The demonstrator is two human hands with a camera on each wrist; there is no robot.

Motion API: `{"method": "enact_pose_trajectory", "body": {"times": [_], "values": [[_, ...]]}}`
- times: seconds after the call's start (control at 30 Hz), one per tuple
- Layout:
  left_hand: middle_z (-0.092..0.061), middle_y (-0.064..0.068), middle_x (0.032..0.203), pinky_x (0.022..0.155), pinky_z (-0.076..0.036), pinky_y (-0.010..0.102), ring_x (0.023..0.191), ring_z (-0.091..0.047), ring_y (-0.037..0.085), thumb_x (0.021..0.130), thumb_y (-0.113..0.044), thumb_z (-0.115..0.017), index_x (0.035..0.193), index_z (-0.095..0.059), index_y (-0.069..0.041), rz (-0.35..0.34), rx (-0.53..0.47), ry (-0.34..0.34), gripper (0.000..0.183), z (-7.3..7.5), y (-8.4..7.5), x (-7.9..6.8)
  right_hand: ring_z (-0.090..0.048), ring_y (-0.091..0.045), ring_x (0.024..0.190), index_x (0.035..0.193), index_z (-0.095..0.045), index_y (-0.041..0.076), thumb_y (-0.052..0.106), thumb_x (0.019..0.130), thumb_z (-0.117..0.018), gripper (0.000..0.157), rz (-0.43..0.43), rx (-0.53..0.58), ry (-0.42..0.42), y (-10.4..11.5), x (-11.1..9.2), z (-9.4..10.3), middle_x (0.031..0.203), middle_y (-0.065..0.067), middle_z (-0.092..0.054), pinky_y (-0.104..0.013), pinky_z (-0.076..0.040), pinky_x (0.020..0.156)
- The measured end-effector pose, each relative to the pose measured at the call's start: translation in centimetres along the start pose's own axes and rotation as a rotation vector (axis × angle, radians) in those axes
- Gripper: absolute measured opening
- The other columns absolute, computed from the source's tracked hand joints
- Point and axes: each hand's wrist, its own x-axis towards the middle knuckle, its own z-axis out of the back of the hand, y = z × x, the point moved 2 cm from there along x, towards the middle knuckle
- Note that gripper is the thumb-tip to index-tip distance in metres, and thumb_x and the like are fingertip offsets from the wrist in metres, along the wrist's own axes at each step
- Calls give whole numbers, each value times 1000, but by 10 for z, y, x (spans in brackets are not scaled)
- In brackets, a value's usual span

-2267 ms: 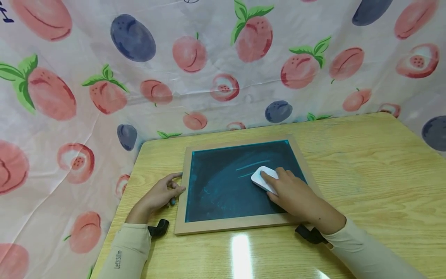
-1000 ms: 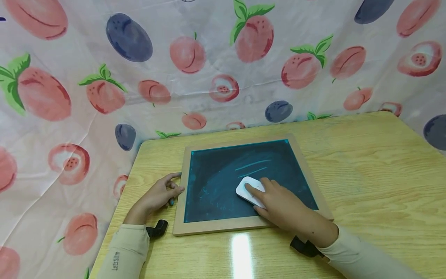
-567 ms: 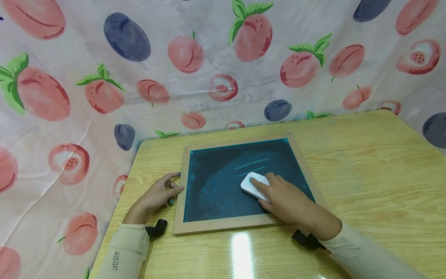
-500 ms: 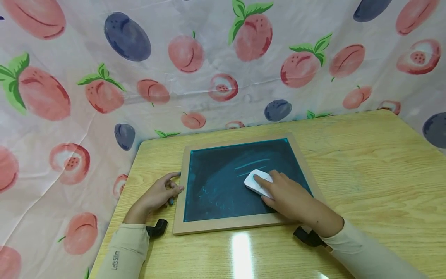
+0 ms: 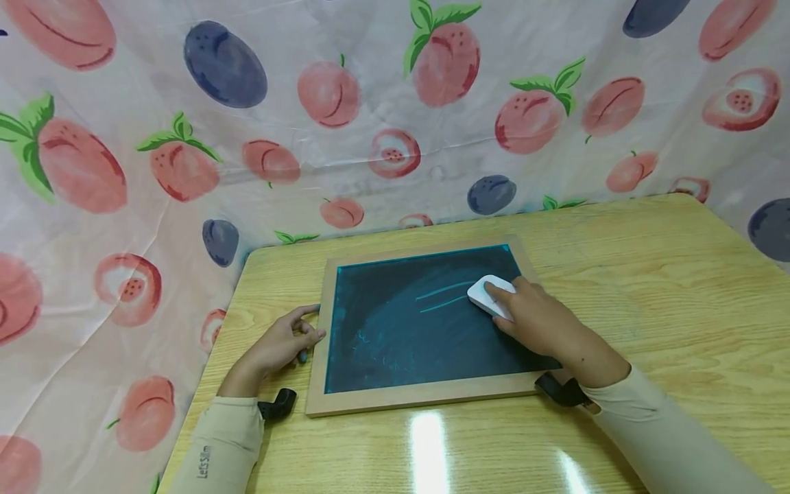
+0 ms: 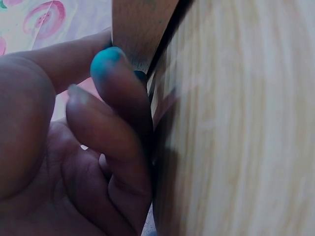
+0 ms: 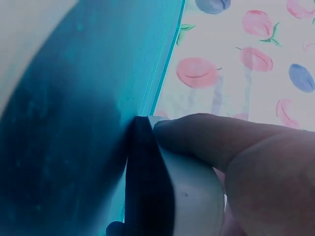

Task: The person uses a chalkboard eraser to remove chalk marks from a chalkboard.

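A chalkboard (image 5: 382, 329) with a pale wooden frame lies on the table. Teal chalk lines (image 5: 441, 304) run up to the eraser, and faint chalk marks (image 5: 395, 360) show at lower left. My right hand (image 5: 543, 315) grips a white block eraser (image 5: 489, 293) on the board's right part, index finger on top. In the right wrist view, the eraser's dark underside (image 7: 147, 182) faces the teal-smeared surface. At the board's left edge, my left hand (image 5: 286, 343) touches the frame with thumb and index finger, other fingers loosely bent. One fingertip (image 6: 106, 61) is teal with chalk.
The wood-grain table (image 5: 654, 295) extends right of the board and in front of it. A fruit-printed cloth (image 5: 395, 89) hangs behind the table and at its left side. Black wrist cameras (image 5: 279, 405) sit under both wrists.
The right hand and eraser first slid toward the lower left of the board, then up and right to its right side. The left hand stays at the frame's edge.
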Motion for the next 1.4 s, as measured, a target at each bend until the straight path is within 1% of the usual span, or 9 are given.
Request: {"method": "enact_pose_trajectory", "body": {"times": [0.17,0.27,0.43,0.7,0.83,0.93,1.17,1.27,1.4], "values": [[-58,9,94,52,-48,31,61,-52,18,101,-28,-62,156,-31,-10,2,-8,-3,66,-1,0,0,-61,-41,96,145,-53,5,21,95,-70,55,-32,21,1,-3,1,-1,117,-34,-57,-53,-57,75],[-58,10,95,52,-47,31,62,-52,18,101,-27,-62,156,-29,-7,-16,-7,1,67,-1,-2,-1,-61,-39,96,144,-53,4,22,95,-70,55,-50,24,-11,-4,3,-2,117,-34,-57,-54,-56,76],[-58,10,95,51,-47,32,63,-52,19,101,-27,-62,156,-28,-6,-11,-11,-2,68,-1,-2,-2,-62,-38,95,142,-54,1,23,95,-70,54,-75,35,-23,-4,5,-4,117,-33,-58,-54,-56,78],[-58,9,96,51,-47,31,63,-53,19,100,-29,-63,155,-31,-9,14,-16,-6,67,-1,2,0,-62,-35,93,138,-54,-4,18,88,-75,59,-100,76,-35,-4,8,-4,117,-31,-60,-52,-55,81],[-58,9,96,51,-47,31,63,-53,20,100,-29,-64,155,-31,-11,17,-19,-7,67,-1,4,2,-59,-33,87,139,-55,-3,18,88,-73,57,-80,75,-45,-1,7,-4,116,-32,-58,-49,-54,75],[-58,9,95,50,-48,31,63,-53,20,100,-29,-63,156,-31,-11,14,-16,-3,67,-1,4,2,-59,-33,87,140,-55,-1,19,91,-71,56,-56,51,-46,3,6,-4,117,-33,-58,-48,-54,72],[-58,9,96,51,-47,32,64,-53,19,100,-29,-63,156,-30,-9,8,-11,-8,68,0,3,2,-61,-37,100,143,-54,4,20,93,-71,55,28,29,-41,18,2,-8,124,-32,-56,-53,-56,82],[-58,10,97,52,-47,32,64,-53,19,100,-29,-63,156,-29,-6,-1,-14,-6,69,0,3,2,-61,-36,102,144,-53,5,21,94,-71,56,67,41,-33,26,-1,-10,126,-30,-56,-52,-56,85],[-58,10,96,52,-47,31,64,-53,18,100,-29,-63,156,-29,-6,-5,-16,-5,69,0,3,2,-60,-33,102,146,-52,8,22,94,-71,56,106,46,-10,38,-6,-12,128,-28,-55,-49,-56,85]]}}
